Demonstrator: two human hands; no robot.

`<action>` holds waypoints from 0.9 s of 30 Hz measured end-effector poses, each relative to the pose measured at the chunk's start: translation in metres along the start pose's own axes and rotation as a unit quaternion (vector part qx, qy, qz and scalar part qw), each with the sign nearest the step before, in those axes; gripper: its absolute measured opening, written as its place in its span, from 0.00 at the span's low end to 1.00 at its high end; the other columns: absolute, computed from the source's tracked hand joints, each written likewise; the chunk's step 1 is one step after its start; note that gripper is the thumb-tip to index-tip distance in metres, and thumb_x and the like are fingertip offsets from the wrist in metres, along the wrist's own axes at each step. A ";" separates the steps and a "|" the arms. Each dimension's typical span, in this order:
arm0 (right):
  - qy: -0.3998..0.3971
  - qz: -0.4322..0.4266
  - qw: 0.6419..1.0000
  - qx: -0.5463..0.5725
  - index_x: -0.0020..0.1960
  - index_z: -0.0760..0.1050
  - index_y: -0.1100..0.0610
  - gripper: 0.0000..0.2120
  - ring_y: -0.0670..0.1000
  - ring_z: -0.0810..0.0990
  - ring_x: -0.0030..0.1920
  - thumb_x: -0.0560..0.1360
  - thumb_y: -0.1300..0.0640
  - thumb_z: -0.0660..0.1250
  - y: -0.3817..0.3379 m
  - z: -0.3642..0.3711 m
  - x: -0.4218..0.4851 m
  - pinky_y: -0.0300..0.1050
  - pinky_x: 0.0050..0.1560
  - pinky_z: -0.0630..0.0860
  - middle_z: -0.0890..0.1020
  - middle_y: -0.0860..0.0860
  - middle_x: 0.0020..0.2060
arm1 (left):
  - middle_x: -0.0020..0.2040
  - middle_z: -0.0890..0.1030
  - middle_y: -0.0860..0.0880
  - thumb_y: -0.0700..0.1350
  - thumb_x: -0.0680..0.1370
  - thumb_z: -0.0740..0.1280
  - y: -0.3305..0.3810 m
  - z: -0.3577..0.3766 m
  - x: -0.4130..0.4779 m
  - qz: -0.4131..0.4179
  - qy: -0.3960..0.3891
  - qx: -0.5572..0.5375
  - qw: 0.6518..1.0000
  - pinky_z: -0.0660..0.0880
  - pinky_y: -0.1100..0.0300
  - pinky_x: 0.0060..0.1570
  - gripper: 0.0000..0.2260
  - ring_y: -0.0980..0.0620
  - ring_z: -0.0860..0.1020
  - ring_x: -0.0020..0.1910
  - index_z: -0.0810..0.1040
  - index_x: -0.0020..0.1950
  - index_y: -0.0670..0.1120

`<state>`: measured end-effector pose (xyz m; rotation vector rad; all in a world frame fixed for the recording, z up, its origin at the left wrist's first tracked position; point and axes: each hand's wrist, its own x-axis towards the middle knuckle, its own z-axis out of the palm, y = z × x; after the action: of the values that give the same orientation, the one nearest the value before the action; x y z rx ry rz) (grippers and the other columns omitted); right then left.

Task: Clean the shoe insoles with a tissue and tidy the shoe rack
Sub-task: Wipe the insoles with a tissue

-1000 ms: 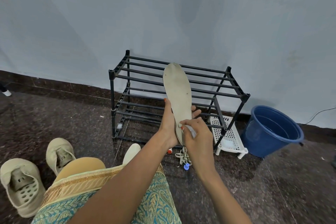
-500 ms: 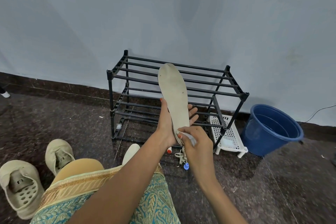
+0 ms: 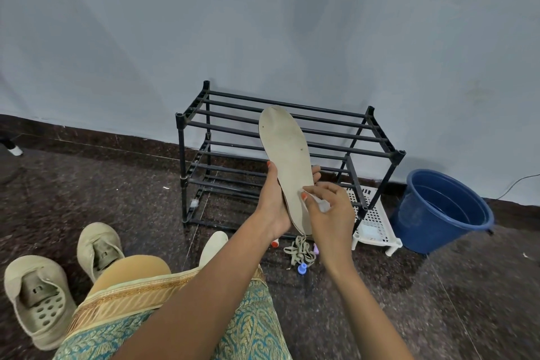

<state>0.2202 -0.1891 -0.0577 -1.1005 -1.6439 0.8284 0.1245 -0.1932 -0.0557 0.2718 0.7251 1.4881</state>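
Far left on the dark speckled stone floor (image 3: 87, 184), two beige shoes, one (image 3: 38, 301) with a perforated inner sole showing, its partner (image 3: 99, 248) just beyond, both laceless and soft-looking. Past the patterned teal and gold cloth over the knee, a second pale insole (image 3: 213, 245) lies flat on the floor. Behind it stands the shoe rack (image 3: 182, 161), black tubes and bars, against the pale blue wall. Now the centre: the left hand (image 3: 273, 204) grips a long, rounded beige insole (image 3: 287, 155) upright in front of the rack, thumb on the left edge, fingers wrapped behind. The right hand (image 3: 330, 213) pinches a crumpled white tissue (image 3: 320, 203) and presses it on the insole's lower half, near the heel. Below the hands, a tangle of flat beige laces (image 3: 301, 251) sits on the floor. To the right, a low white latticed plastic stand (image 3: 374, 219) touches the rack's leg, and beyond it a round blue plastic bucket (image 3: 423, 228).
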 end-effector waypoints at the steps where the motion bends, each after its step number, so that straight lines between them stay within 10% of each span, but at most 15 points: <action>1: -0.003 0.008 1.000 -0.005 0.48 0.80 0.60 0.05 0.29 0.72 0.44 0.72 0.62 0.68 0.001 0.000 0.002 0.17 0.41 0.63 0.75 0.47 0.47 | 0.49 0.82 0.44 0.65 0.79 0.42 0.000 -0.001 0.001 0.007 0.004 -0.002 1.000 0.75 0.56 0.52 0.35 0.49 0.79 0.48 0.79 0.52 0.42; 10: -0.015 0.064 0.998 0.008 0.46 0.81 0.59 0.04 0.39 0.75 0.42 0.72 0.61 0.69 0.022 0.002 0.013 0.19 0.39 0.66 0.81 0.52 0.44 | 0.60 0.77 0.42 0.51 0.83 0.51 0.004 -0.007 0.013 0.039 0.105 0.084 0.990 0.75 0.54 0.49 0.18 0.48 0.77 0.50 0.71 0.65 0.43; 14: -0.019 0.086 0.996 0.008 0.47 0.81 0.61 0.05 0.42 0.75 0.42 0.72 0.62 0.69 0.033 0.009 0.016 0.24 0.37 0.66 0.79 0.50 0.42 | 0.46 0.79 0.48 0.42 0.82 0.57 0.021 -0.022 0.022 0.041 0.161 0.190 0.968 0.72 0.61 0.44 0.07 0.54 0.75 0.43 0.74 0.55 0.45; 27: -0.075 0.160 0.984 0.006 0.43 0.80 0.59 0.02 0.41 0.75 0.42 0.70 0.61 0.71 0.112 0.060 0.009 0.24 0.41 0.68 0.79 0.49 0.41 | 0.53 0.78 0.43 0.31 0.77 0.63 0.043 -0.100 0.078 -0.099 0.107 0.430 0.891 0.75 0.57 0.54 0.11 0.49 0.77 0.52 0.74 0.59 0.36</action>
<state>0.1939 -0.1418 -0.1723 -1.3417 -1.6030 1.1517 0.0254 -0.1405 -0.1277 0.6865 1.5314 0.9286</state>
